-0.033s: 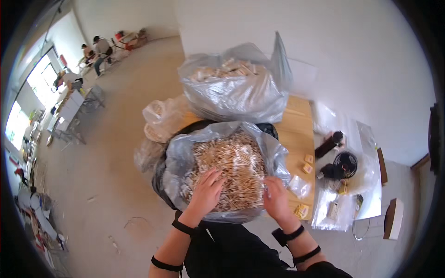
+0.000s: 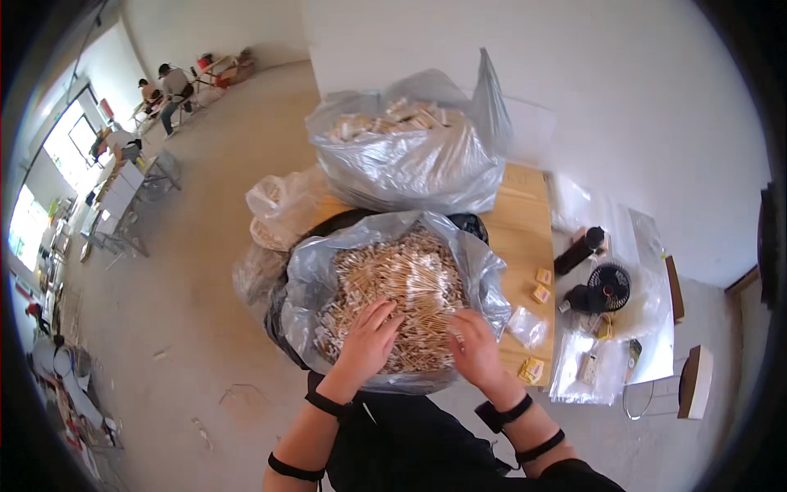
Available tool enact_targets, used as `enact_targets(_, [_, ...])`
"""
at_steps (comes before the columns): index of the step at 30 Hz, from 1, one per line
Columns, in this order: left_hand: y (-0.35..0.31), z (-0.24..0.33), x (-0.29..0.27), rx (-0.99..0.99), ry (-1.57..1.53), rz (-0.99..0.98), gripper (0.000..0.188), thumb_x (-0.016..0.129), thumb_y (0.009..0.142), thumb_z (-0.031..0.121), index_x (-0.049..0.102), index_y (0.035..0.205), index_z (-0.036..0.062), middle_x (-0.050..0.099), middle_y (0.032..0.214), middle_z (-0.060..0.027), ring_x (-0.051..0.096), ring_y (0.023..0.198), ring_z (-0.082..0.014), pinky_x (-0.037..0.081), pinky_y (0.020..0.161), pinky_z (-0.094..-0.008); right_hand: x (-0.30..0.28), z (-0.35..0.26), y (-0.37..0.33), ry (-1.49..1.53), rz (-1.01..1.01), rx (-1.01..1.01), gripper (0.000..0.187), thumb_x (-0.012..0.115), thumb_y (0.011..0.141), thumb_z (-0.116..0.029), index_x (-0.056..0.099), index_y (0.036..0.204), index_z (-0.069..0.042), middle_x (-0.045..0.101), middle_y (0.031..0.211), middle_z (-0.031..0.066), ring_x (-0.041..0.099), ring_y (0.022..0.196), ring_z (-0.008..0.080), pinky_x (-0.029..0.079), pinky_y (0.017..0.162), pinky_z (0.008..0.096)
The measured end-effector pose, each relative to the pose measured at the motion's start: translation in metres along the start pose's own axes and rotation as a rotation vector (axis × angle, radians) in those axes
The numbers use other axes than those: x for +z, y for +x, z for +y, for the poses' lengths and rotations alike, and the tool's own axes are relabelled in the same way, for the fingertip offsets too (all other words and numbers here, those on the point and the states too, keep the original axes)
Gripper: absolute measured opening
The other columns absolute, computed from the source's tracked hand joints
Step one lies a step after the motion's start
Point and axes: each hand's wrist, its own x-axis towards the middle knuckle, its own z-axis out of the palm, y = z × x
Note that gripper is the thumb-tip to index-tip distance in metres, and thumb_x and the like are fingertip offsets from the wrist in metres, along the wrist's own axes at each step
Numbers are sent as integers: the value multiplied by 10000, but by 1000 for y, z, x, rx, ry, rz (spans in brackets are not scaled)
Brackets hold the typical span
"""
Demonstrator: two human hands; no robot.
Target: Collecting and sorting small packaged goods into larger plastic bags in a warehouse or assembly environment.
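Observation:
A large grey plastic bag (image 2: 305,299) stands right before me, its mouth spread wide. Loose cotton swabs (image 2: 402,287) with wooden sticks and white tips fill it in a heap. My left hand (image 2: 369,340) lies on the left part of the heap, fingers stretched out and slightly apart, holding nothing visible. At the heap's right side is my right hand (image 2: 477,348). Its fingers are bent but apart, the tips at the swabs, and no grip on any swab shows.
Behind stands another grey bag (image 2: 410,168) of packed swabs on a wooden table (image 2: 525,213). Small yellow-and-white boxes (image 2: 533,371) and a clear pouch (image 2: 527,326) lie at the right. Beyond are a black bottle (image 2: 579,251) and a small fan (image 2: 609,287). People work far left.
My right hand has moved left, from the bag's right rim in over the swabs. My left hand stays on the heap, nearly in the same place. The whole view has shifted slightly.

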Motion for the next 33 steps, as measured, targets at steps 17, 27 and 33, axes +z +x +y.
enact_targets(17, [34, -66, 55, -552, 227, -275, 610, 476, 849, 487, 292, 1378, 246, 242, 1440, -95, 127, 1338, -364, 97, 976, -686, 68, 47, 87, -428, -461, -50, 656, 641, 739, -439, 407, 1304, -202, 284, 1399, 108, 301, 1223, 438, 330, 902, 622])
enact_targets(27, [29, -106, 35, -795, 159, -428, 638, 515, 851, 380, 215, 1399, 252, 141, 1470, -66, 112, 1333, -373, 209, 973, -657, 98, 56, 126, -309, -569, 228, 685, 538, 815, -483, 270, 1380, -203, 199, 1433, 160, 233, 1270, 448, 270, 963, 609])
enact_targets(33, [19, -78, 21, -916, 87, -614, 682, 590, 810, 224, 236, 1389, 160, 107, 1476, -89, 149, 1320, -399, 251, 978, -632, 123, -15, 109, -398, -681, 107, 698, 546, 811, -422, 231, 1396, -209, 155, 1456, 160, 210, 1281, 462, 232, 975, 632])
